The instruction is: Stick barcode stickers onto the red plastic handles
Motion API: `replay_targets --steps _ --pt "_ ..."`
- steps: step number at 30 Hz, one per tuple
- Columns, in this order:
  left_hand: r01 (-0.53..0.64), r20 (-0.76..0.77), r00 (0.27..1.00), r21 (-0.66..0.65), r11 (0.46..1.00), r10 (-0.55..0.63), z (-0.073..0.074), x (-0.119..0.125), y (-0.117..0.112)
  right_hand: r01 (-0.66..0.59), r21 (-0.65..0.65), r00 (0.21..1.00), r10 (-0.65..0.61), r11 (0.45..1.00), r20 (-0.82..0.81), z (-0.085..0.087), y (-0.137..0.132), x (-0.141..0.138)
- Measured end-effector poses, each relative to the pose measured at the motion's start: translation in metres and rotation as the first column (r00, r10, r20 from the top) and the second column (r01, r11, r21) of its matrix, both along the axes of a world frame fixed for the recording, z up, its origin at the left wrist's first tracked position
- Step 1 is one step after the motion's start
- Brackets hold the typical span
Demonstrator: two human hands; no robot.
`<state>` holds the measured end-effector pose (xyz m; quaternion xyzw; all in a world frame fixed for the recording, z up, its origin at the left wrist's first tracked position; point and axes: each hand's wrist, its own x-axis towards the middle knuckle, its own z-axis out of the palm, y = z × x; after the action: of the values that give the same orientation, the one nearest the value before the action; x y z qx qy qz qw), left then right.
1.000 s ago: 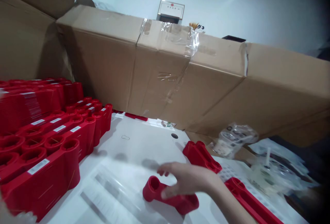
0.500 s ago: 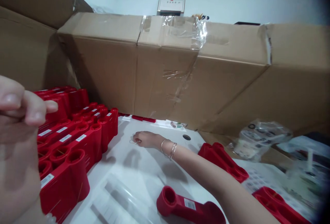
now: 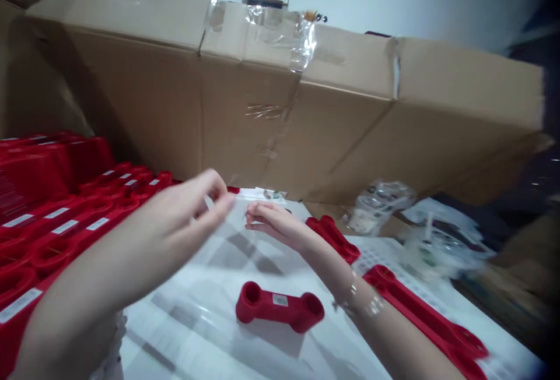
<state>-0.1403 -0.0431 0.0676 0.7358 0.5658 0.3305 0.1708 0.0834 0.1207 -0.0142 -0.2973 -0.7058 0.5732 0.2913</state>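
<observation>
My left hand (image 3: 188, 211) and my right hand (image 3: 273, 225) are raised over a white surface (image 3: 188, 316), with their fingertips a short way apart. Each hand's fingers are drawn together. A thin, faint loop may lie between them, but it is too small to tell. A red plastic dumbbell-shaped part (image 3: 280, 305) with a white label lies on the surface below my right forearm, touching neither hand. Thin metal bangles circle my right wrist (image 3: 356, 301).
Rows of stacked red parts (image 3: 74, 222) fill the left side beside my left arm. More red parts (image 3: 332, 239) (image 3: 420, 316) lie to the right, near a clear plastic bag (image 3: 376, 208). A taped cardboard box wall (image 3: 262, 106) stands behind.
My left hand has come in from the left edge toward the centre. My right hand has lifted from the surface. The view has shifted, bringing the whole red part into sight.
</observation>
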Motion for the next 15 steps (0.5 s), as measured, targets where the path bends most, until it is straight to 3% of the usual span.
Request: replay_targets --steps 3,5,8,12,15 --pt "0.190 -0.250 0.937 -0.215 0.958 -0.242 -0.013 0.039 0.007 0.176 -0.141 0.968 -0.198 0.974 -0.155 0.007 -0.052 0.057" --pt "0.225 -0.369 0.862 -0.335 0.915 -0.347 -0.025 0.064 0.014 0.294 -0.198 0.911 -0.337 0.935 -0.239 0.008 -0.081 0.090" --pt "0.256 -0.422 0.807 -0.380 0.889 -0.414 -0.039 0.099 0.024 0.404 -0.243 0.829 -0.465 0.882 -0.309 0.002 -0.110 0.128" --pt "0.279 -0.456 0.759 -0.416 0.865 -0.464 -0.060 0.133 0.030 0.440 -0.240 0.813 -0.498 0.865 -0.303 -0.015 -0.128 0.157" --pt "0.288 -0.482 0.725 -0.436 0.853 -0.492 -0.080 0.146 0.035 0.437 -0.073 0.892 -0.443 0.896 -0.092 -0.029 -0.135 0.161"
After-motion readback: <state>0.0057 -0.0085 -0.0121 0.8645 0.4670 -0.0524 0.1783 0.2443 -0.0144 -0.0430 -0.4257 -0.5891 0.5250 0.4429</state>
